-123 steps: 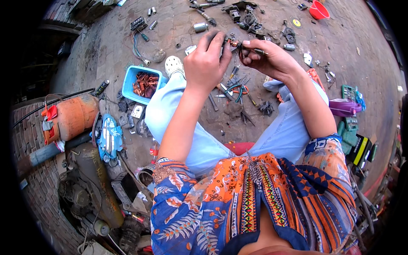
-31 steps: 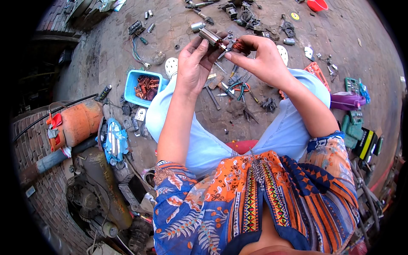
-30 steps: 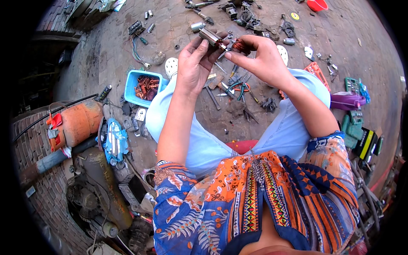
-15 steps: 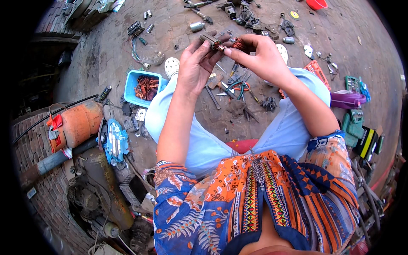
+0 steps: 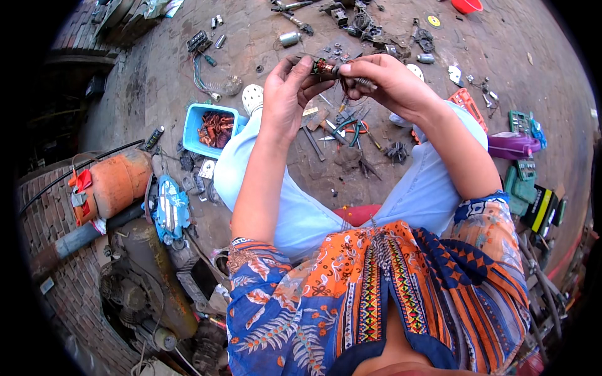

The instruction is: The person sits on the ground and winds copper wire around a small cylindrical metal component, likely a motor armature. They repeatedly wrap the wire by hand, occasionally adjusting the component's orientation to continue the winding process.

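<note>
Both hands are raised over the floor, holding a motor rotor with copper windings and a shaft. My left hand has its fingers wrapped round the left end, partly hiding it. My right hand grips the other end between thumb and curled fingers, with a ridged shaft piece showing at the thumb. Below them on the floor lie pliers, a dark metal bar and other small tools. A blue plastic container with scrap copper windings stands left of my left hand.
An orange gas cylinder, a rusty tank and a blue bag are at left. Green tool cases, an orange case and a purple container lie at right. Loose metal parts and a red bucket are farther off.
Since a second ago the rotor has turned: its bright metal core is now largely hidden in my left hand. My right thumb has moved right and up onto the shaft end.
</note>
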Demonstrator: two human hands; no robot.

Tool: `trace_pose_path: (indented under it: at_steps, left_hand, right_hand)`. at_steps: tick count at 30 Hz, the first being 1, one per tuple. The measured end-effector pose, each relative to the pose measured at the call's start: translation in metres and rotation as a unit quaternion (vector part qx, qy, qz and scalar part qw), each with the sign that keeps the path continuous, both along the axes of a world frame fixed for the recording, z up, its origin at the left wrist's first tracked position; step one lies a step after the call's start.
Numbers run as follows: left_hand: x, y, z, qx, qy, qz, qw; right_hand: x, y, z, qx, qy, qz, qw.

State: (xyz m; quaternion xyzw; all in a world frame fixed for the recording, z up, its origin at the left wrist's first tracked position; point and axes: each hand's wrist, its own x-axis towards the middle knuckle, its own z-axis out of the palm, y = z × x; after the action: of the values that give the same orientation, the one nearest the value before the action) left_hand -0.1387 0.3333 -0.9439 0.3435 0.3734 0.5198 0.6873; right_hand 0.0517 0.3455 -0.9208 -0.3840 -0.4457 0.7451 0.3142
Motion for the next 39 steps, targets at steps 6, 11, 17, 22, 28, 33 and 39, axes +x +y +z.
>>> trace_pose_path:
  at_steps: [6,11,17,22,28,33,39]
  left_hand:
    - [-0.008,-0.003,0.002,0.020,0.064,0.039,0.997]
    - [-0.007,0.000,-0.007,0.181,0.156,0.103,0.966]
    - [-0.007,-0.011,-0.001,0.271,0.377,0.120,0.877]
    - [-0.011,-0.013,0.000,0.308,0.425,0.143,0.839]
    - [-0.012,-0.010,-0.007,0.409,0.522,0.196,0.722]
    - [-0.010,-0.012,-0.006,0.448,0.566,0.227,0.654]
    - [-0.009,-0.012,-0.009,0.465,0.586,0.255,0.612]
  right_hand:
    - [0.003,0.002,-0.004,-0.070,0.105,0.002,0.992]
    - [0.002,0.003,-0.011,-0.151,0.149,-0.037,0.976]
    - [-0.001,0.004,-0.017,-0.208,0.192,-0.041,0.958]
    - [-0.007,0.002,-0.017,-0.219,0.184,-0.048,0.957]
    - [-0.009,0.000,-0.017,-0.225,0.167,-0.058,0.958]
    - [-0.008,-0.001,-0.017,-0.201,0.146,-0.061,0.967]
    - [-0.009,0.000,-0.013,-0.091,0.096,0.000,0.991]
